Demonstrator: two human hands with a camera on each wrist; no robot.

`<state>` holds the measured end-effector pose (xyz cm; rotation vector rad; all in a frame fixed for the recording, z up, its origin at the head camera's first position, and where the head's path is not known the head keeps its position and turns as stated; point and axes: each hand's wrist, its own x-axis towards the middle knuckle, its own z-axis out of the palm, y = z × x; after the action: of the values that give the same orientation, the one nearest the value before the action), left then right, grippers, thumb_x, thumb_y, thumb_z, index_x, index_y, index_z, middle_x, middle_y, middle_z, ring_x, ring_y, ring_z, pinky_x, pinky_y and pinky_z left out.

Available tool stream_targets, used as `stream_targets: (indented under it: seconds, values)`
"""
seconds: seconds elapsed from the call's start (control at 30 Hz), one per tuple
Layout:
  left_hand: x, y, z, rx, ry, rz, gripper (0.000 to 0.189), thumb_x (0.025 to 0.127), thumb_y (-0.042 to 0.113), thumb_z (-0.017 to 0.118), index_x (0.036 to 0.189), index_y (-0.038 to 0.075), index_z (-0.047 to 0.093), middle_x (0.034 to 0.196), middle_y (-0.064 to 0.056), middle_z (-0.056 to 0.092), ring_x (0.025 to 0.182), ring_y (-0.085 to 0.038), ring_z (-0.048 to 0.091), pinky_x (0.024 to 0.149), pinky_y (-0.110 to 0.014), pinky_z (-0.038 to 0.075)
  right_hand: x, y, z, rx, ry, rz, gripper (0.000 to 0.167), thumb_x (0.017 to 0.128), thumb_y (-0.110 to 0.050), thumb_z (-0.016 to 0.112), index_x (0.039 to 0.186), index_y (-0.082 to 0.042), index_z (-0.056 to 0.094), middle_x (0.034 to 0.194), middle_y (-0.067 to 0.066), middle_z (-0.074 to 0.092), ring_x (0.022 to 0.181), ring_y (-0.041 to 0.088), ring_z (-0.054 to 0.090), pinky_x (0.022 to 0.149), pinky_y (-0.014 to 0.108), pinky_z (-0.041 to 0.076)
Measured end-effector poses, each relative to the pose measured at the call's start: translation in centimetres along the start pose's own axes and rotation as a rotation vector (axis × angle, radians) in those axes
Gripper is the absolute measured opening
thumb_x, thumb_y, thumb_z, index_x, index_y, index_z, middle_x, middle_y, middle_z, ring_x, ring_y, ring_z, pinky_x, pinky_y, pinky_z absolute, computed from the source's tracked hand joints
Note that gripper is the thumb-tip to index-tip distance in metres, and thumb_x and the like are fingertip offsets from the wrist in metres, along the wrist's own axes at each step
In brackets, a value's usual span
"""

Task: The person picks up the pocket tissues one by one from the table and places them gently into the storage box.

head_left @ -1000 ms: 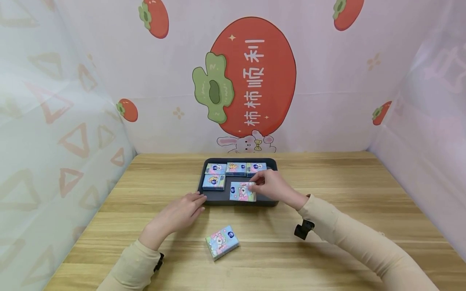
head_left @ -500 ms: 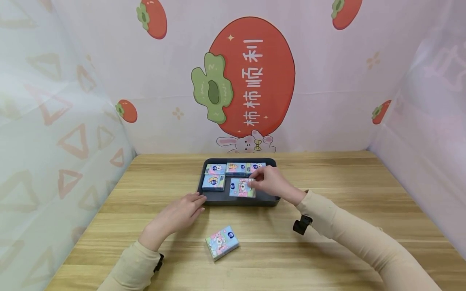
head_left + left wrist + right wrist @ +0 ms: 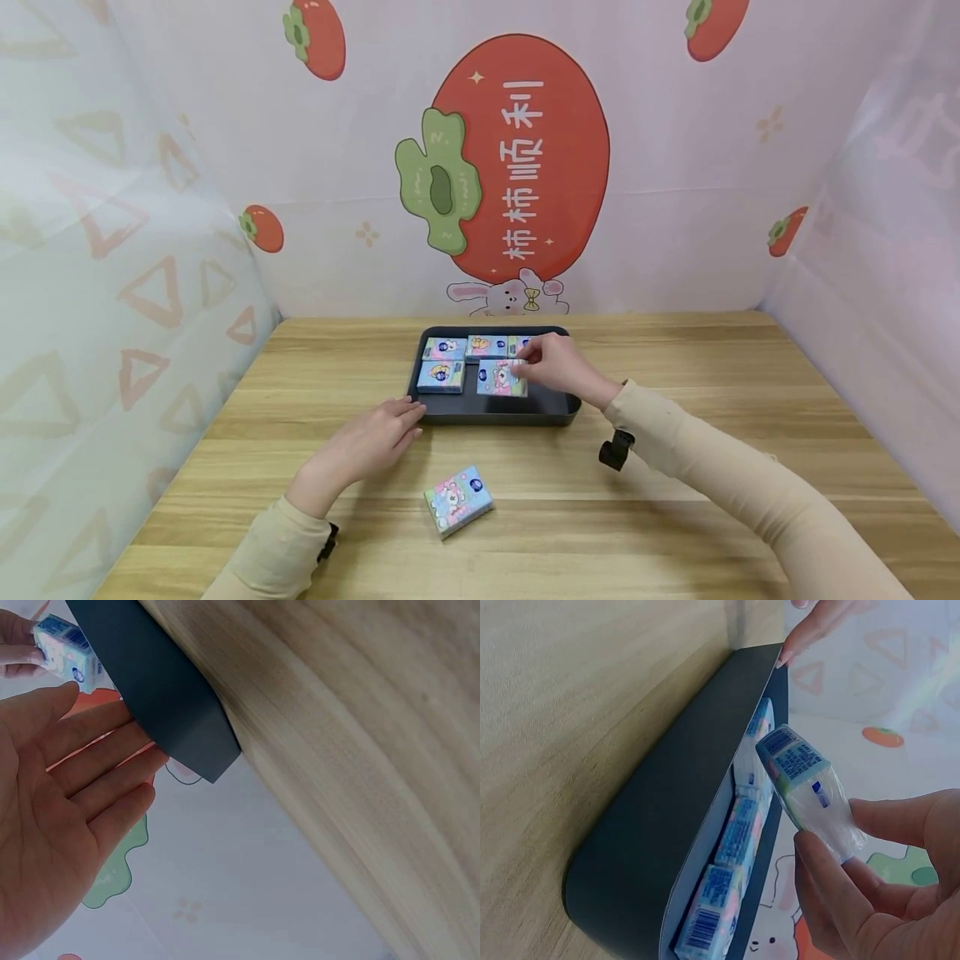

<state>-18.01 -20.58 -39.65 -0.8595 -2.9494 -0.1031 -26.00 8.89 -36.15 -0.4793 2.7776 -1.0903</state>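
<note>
My right hand (image 3: 561,364) pinches a tissue pack (image 3: 501,377) by its right end, over the middle of a dark grey tray (image 3: 457,417). In the right wrist view the held pack (image 3: 806,787) sits between thumb and fingers, above the tray wall (image 3: 652,795). Several like packs lie in the tray: a back row with one pack (image 3: 486,347) in its middle, and another pack (image 3: 440,375) in front at the left. My left hand (image 3: 372,439) touches the tray's front left corner with extended fingers; the left wrist view shows its open palm (image 3: 60,802).
One more tissue pack (image 3: 458,502) lies askew on the wooden table (image 3: 675,517), in front of the tray. Behind the table hangs a white cloth backdrop (image 3: 337,275) with fruit prints, and cloth sides stand left and right.
My right hand has carried the pinched tissue pack a little toward the back of the tray, near the back row. The left hand and the pack on the table have stayed put.
</note>
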Motion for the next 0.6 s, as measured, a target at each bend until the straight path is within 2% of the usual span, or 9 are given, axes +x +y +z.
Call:
stream_targets:
  seconds: [0.43,0.6]
  values:
    - [0.0,0.0,-0.1,-0.003,-0.003,0.002,0.036,0.096,0.023,0.055,0.125,0.001,0.061,0.128,-0.018,0.059,0.12,-0.031,0.056,0.099,-0.044,0.049,1.5,0.6,0.3,-0.016,-0.018,0.008,0.026,0.083,-0.025,0.073,0.1,-0.005,0.071,0.085,0.006,0.067,0.068,0.014,0.059,0.06,0.023,0.054]
    - [0.0,0.0,-0.2,-0.002,0.007,0.009,0.036,0.096,0.022,0.056,0.124,0.001,0.061,0.127,-0.018,0.06,0.119,-0.031,0.057,0.099,-0.044,0.05,2.1,0.8,0.5,-0.009,-0.034,0.038,0.025,0.083,-0.025,0.074,0.099,-0.005,0.071,0.087,0.007,0.067,0.071,0.019,0.065,0.063,0.024,0.057]
